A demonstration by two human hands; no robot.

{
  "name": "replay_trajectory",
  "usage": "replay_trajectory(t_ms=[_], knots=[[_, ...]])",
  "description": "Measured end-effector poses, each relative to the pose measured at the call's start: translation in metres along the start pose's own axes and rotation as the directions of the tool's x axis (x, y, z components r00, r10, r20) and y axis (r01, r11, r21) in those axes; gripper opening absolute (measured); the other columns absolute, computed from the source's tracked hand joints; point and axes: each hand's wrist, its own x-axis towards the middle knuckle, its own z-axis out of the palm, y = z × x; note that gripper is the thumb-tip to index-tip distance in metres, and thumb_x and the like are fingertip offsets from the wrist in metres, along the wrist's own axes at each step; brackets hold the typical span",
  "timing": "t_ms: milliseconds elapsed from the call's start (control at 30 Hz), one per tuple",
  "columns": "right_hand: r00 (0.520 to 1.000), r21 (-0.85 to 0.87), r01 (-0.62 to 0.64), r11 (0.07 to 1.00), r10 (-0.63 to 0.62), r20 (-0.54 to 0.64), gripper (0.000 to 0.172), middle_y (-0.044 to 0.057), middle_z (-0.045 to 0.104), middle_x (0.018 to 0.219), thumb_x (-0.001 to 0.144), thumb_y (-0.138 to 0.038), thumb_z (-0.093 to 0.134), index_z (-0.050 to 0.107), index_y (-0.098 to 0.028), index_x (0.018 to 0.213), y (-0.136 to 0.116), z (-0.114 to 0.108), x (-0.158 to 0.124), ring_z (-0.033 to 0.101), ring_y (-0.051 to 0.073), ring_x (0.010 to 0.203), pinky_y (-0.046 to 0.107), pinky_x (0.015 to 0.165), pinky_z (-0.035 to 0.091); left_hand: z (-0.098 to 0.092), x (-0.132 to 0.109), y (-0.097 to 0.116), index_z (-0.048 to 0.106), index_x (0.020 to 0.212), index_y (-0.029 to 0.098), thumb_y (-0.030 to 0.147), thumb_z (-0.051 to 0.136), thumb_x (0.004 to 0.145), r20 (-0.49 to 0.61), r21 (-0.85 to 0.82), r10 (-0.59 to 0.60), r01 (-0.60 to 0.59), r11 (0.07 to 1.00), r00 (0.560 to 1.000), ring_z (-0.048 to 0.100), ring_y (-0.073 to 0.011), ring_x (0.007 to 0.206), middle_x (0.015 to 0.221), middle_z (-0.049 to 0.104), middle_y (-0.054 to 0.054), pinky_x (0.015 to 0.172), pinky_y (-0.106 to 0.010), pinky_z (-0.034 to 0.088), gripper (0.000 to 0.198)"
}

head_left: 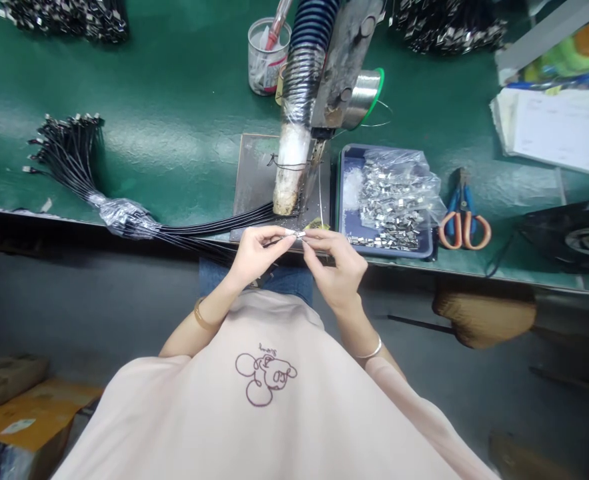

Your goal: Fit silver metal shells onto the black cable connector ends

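My left hand [259,252] and my right hand [338,263] meet at the bench edge, thumbs and forefingers pinched on a small silver metal connector [298,234] between them. Whether a wire end sits in it is too small to tell. A bundle of black cables [194,231], bound with clear plastic wrap [129,217], runs up to my left hand and the metal plate [254,167]. To the right of my hands, a blue tray [344,200] holds many loose metal connectors [394,213] and a clear plastic bag [399,173].
Over the plate hang a ribbed fume hose [310,60] and a metal bracket [347,63], beside a solder wire spool [363,99]. Pliers with orange-and-blue handles [461,217] lie right of the tray. A clear cup [267,63] and more cable bundles [64,17] stand behind.
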Motion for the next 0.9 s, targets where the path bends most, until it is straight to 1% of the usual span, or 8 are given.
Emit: replay_trajectory(t_ms=[133,267,333,500,633,800,900], knots=[[0.999,-0.027,0.030,0.999,-0.031,-0.034,0.017,0.004,0.078,0.094,0.087,-0.007,0.066,0.061,-0.023,0.085,0.0028,0.0074,0.0009,0.077,0.018,0.086,0.031,0.075,0.063,0.0005,0.0024,-0.0011,0.079,0.076,0.013,0.036,0.083,0.071,-0.026,0.002,-0.010,0.010,1.000,1.000,0.067,-0.0144,0.067,0.078,0.077,-0.007,0.064,-0.024,0.054,0.023],[0.999,-0.004,0.023,1.000,-0.023,-0.042,0.017,0.004,0.078,0.092,0.086,-0.006,0.067,0.060,-0.023,0.084,0.0029,0.0097,0.0007,0.076,0.018,0.085,0.031,0.075,0.062,0.0013,0.0046,0.0008,0.076,0.070,0.013,0.031,0.084,0.069,-0.046,0.007,-0.016,0.017,1.000,0.999,0.062,-0.0114,0.060,0.068,0.073,-0.003,0.060,-0.022,0.052,0.020],[0.999,0.022,0.002,1.000,-0.001,-0.040,0.017,0.004,0.078,0.093,0.086,-0.006,0.067,0.060,-0.022,0.084,0.0032,0.0102,0.0002,0.076,0.018,0.085,0.031,0.075,0.062,0.0017,0.0057,0.0016,0.073,0.067,0.013,0.031,0.084,0.067,-0.050,0.011,-0.028,0.028,1.000,0.998,0.057,-0.0097,0.057,0.064,0.069,-0.001,0.058,-0.021,0.050,0.021],[0.996,0.067,-0.087,0.994,0.088,-0.015,0.013,0.004,0.078,0.093,0.088,-0.010,0.066,0.064,-0.022,0.084,0.0052,0.0114,-0.0006,0.075,0.018,0.086,0.030,0.072,0.061,0.0037,0.0068,0.0010,0.069,0.066,0.014,0.034,0.081,0.068,-0.065,0.035,-0.026,0.029,0.999,0.998,0.049,-0.0073,0.054,0.060,0.062,0.001,0.055,-0.019,0.046,0.024],[0.991,0.041,-0.134,0.990,0.134,0.010,0.011,0.004,0.078,0.091,0.090,-0.016,0.064,0.065,-0.023,0.082,0.0051,0.0122,0.0024,0.075,0.019,0.086,0.032,0.070,0.061,0.0062,0.0060,0.0022,0.068,0.066,0.014,0.035,0.079,0.070,-0.105,0.090,-0.013,0.022,0.996,0.994,0.041,-0.0065,0.053,0.056,0.053,0.004,0.051,-0.018,0.041,0.024],[0.992,0.005,-0.124,0.992,0.124,-0.002,0.014,0.004,0.078,0.090,0.090,-0.017,0.064,0.064,-0.024,0.078,0.0019,0.0112,0.0081,0.075,0.019,0.085,0.036,0.076,0.061,0.0069,0.0056,0.0072,0.070,0.069,0.014,0.034,0.075,0.072,-0.104,0.103,0.013,-0.003,0.995,0.994,0.043,-0.0074,0.056,0.059,0.055,0.003,0.053,-0.020,0.042,0.020],[0.995,0.017,-0.099,0.995,0.099,0.009,0.014,0.004,0.078,0.091,0.088,-0.015,0.065,0.063,-0.024,0.078,0.0008,0.0090,0.0080,0.076,0.020,0.085,0.036,0.076,0.062,0.0040,0.0053,0.0077,0.069,0.068,0.014,0.033,0.075,0.071,-0.083,0.094,-0.009,0.017,0.995,0.996,0.042,-0.0069,0.054,0.058,0.055,0.003,0.053,-0.020,0.040,0.020]])
